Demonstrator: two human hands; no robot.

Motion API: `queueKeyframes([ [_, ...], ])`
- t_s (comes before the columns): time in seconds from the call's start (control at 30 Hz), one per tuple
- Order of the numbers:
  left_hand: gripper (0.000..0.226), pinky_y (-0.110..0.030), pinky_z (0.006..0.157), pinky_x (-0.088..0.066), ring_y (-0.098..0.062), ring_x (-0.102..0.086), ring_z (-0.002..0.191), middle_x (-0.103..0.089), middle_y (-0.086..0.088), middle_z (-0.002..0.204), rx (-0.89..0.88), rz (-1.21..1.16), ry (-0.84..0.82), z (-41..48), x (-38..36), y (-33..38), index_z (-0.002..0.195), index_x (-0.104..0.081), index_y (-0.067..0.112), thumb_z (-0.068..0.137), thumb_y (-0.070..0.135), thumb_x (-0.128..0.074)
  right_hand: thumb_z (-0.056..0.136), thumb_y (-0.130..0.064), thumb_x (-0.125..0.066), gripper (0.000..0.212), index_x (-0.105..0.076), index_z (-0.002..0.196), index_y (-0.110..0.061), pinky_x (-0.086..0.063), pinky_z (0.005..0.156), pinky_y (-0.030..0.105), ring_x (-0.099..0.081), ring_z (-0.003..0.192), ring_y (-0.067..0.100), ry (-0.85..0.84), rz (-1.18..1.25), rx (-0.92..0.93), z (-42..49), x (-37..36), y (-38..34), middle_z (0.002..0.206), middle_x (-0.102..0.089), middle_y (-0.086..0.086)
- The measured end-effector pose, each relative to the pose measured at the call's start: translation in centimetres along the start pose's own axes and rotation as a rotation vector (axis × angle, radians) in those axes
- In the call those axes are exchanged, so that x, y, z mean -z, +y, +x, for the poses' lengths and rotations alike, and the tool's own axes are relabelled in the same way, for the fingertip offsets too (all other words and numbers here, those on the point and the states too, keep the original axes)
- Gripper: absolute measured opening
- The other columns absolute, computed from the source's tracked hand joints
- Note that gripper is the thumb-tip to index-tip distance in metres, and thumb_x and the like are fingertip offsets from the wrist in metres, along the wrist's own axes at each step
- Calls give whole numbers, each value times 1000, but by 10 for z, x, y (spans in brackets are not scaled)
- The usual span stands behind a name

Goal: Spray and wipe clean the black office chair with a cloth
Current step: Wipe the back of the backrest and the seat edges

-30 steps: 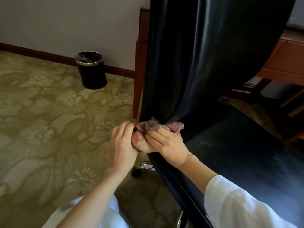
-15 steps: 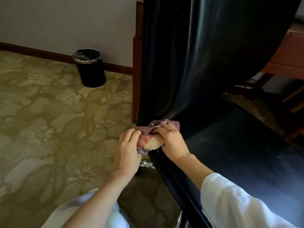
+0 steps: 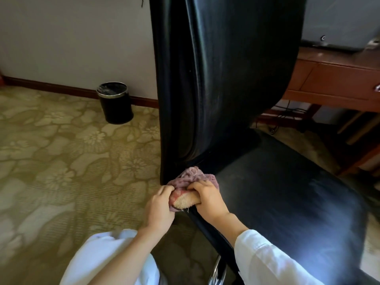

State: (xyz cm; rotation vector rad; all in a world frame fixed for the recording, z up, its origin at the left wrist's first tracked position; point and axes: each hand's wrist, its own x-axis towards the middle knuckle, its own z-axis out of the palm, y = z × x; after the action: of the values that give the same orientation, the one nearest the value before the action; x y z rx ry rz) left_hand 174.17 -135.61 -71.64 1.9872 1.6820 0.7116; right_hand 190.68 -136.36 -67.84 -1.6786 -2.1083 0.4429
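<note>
Both hands on the cloth (image 3: 192, 176). It's a mauve terry rag with a pink and tan patch, bunched up and pressed into the crease where the black office chair (image 3: 226, 79) backrest meets the seat (image 3: 287, 202), at the near-side edge. Left grip (image 3: 159, 208) is curled round the lower left of the bundle, fingertips digging into the fabric. Right grip (image 3: 207, 199) is clenched on the right side of it, knuckles up, heel of the hand over the seat's edge. The two are nearly touching, with the tan patch showing between them. Top of the cloth pokes up against the base of the backrest. The backrest stands upright, glossy, with vertical folds in the leather. The seat surface looks dull and streaky, with glare across the near corner. A chrome frame piece (image 3: 216, 272) is visible under the seat's front edge. The right arm has a white sleeve (image 3: 267, 258). The left forearm is bare, with white fabric (image 3: 107, 258) below it. The floor is patterned floral carpet (image 3: 51, 151). A black waste bin (image 3: 115, 102) with a metal rim and liner stands against the wall (image 3: 72, 38), just beside the baseboard (image 3: 51, 87) and well apart from the chair. A wooden desk (image 3: 339, 79) with drawers stands behind the chair on the right, with cables (image 3: 287, 115) on the floor below it. Something grey (image 3: 339, 21) sits on the tabletop; I can't tell what it is.
</note>
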Motion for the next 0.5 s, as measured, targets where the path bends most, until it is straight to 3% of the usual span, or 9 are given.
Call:
queueKeyframes([
  [0.23, 54, -35, 74, -53, -23, -63, 98, -55, 7, 128, -20, 114, -80, -63, 0, 25, 123, -57, 21, 72, 13, -75, 77, -8, -65, 41, -64, 115, -24, -43, 98, 34, -49, 116, 19, -40, -50, -15, -59, 5, 2, 119, -60, -4],
  [0.5, 52, -24, 88, -44, -13, -50, 117, -41, 13, 138, -65, 186, -206, -124, -6, 67, 135, -43, 28, 86, 24, -61, 77, -5, -60, 45, -62, 116, -28, -44, 94, 31, -45, 117, 15, -86, -103, -58, -132, 24, 9, 120, -57, -8],
])
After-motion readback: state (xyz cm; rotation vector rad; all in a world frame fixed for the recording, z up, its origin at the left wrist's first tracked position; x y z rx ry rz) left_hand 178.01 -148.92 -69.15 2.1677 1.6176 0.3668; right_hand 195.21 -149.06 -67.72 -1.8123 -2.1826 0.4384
